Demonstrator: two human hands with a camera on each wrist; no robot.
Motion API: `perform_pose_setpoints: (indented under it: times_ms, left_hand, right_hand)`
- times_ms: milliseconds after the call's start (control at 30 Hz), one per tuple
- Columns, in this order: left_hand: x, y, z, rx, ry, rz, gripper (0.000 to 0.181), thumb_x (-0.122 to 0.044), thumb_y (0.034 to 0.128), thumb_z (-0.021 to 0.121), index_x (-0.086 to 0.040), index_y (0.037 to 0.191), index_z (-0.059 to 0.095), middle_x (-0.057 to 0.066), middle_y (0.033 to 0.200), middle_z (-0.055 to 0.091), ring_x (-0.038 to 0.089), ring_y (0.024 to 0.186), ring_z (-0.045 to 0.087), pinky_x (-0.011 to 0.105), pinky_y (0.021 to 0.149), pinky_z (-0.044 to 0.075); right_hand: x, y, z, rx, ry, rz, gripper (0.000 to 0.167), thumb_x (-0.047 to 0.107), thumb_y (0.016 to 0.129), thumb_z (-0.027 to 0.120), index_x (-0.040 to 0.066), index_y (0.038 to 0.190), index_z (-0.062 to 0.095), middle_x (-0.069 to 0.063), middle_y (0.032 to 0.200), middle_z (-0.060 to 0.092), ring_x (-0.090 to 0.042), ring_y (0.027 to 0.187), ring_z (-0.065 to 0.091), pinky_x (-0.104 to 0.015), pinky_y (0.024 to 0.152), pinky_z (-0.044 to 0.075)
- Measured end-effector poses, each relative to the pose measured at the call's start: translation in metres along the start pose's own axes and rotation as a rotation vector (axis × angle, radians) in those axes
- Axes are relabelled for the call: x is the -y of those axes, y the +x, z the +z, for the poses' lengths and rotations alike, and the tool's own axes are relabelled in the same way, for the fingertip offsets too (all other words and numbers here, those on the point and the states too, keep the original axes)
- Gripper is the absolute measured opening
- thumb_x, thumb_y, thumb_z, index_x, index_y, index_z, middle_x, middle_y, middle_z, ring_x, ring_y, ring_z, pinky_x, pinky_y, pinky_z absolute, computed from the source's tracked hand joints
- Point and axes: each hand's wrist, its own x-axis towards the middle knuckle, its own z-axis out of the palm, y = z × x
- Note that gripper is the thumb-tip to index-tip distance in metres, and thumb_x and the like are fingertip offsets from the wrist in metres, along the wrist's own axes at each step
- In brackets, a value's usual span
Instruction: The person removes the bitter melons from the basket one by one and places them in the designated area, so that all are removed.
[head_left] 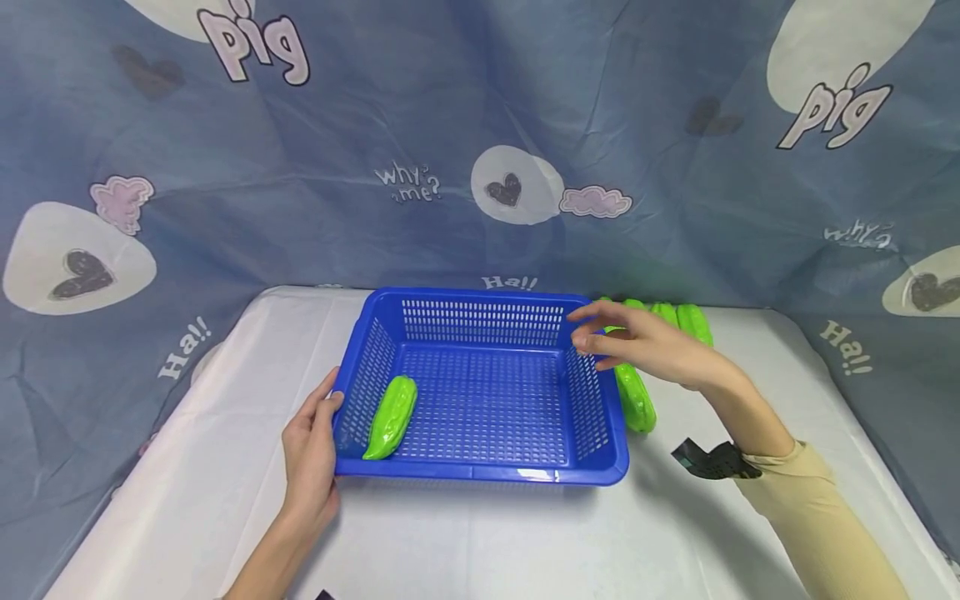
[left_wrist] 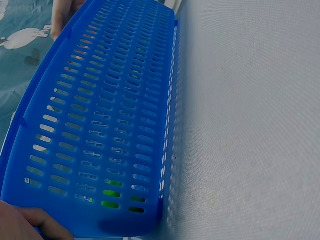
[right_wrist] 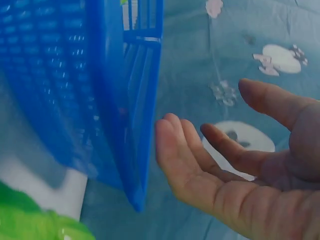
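A blue plastic basket (head_left: 480, 471) with slotted walls is at the middle of the white table. In its left part lies one glossy green pepper (head_left: 393, 417), its pointed tip toward the near edge. My left hand (head_left: 309, 446) grips the basket's left rim, the thumb over the top; part of that hand shows at the lower corner of the left wrist view. Over the right rim, my right hand (head_left: 637, 337) holds nothing, its fingers loosely bent and spread. The right wrist view shows the right hand (right_wrist: 235, 165) apart from the basket wall (right_wrist: 115, 100).
Several more green peppers (head_left: 693, 323) lie right of the basket, partly hidden behind the right hand and the rim. One pepper (head_left: 636, 400) lies close along the basket's right side. A blue patterned cloth (head_left: 450, 242) hangs behind the table (head_left: 465, 533).
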Motion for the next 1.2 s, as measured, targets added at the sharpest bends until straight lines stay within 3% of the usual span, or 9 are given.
perform_pose_setpoints:
  times_ms: [167,367,633,1000,1200]
  left_hand:
    - [0.001,0.0,0.0,0.002,0.004,-0.01,0.05,-0.031,0.1151,0.044,-0.03,0.165,0.045,-0.006,0.173,0.043,0.009,0.152,0.045,0.013,0.114,0.043]
    - [0.001,0.001,-0.001,-0.003,0.014,-0.009,0.05,-0.031,0.1151,0.044,-0.031,0.165,0.045,-0.007,0.173,0.043,0.01,0.154,0.043,0.016,0.118,0.042]
    - [0.0,0.001,0.0,0.002,0.012,0.008,0.05,-0.029,0.115,0.044,-0.028,0.165,0.045,-0.007,0.173,0.042,0.014,0.159,0.039,0.036,0.133,0.032]
    - [-0.001,0.001,-0.001,0.002,0.009,0.003,0.05,-0.029,0.115,0.044,-0.029,0.165,0.045,-0.007,0.173,0.043,0.013,0.158,0.04,0.029,0.129,0.036]
    - [-0.001,0.002,0.0,0.001,0.007,-0.002,0.05,-0.029,0.1149,0.045,-0.029,0.165,0.045,-0.007,0.173,0.042,0.012,0.158,0.04,0.023,0.125,0.038]
  right_hand:
    - [0.008,0.012,0.008,0.067,0.013,0.011,0.047,0.027,0.109,0.063,0.006,0.15,0.054,-0.019,0.135,0.066,-0.026,0.118,0.073,-0.043,0.099,0.064]
    - [0.018,0.026,0.019,0.128,0.031,0.012,0.046,0.028,0.11,0.062,0.008,0.151,0.053,-0.019,0.139,0.066,-0.028,0.123,0.071,-0.048,0.099,0.064]
    - [0.036,0.043,0.032,0.183,-0.009,-0.002,0.043,0.029,0.11,0.061,0.012,0.15,0.056,-0.013,0.139,0.07,-0.029,0.124,0.072,-0.046,0.096,0.065]
    - [0.049,0.064,0.066,0.26,-0.01,-0.005,0.042,0.036,0.11,0.062,0.016,0.146,0.059,-0.009,0.129,0.072,-0.025,0.122,0.069,-0.038,0.091,0.067]
    - [0.047,0.08,0.083,0.313,0.015,0.007,0.046,0.041,0.109,0.062,0.015,0.146,0.059,-0.009,0.131,0.071,-0.034,0.129,0.068,-0.044,0.093,0.066]
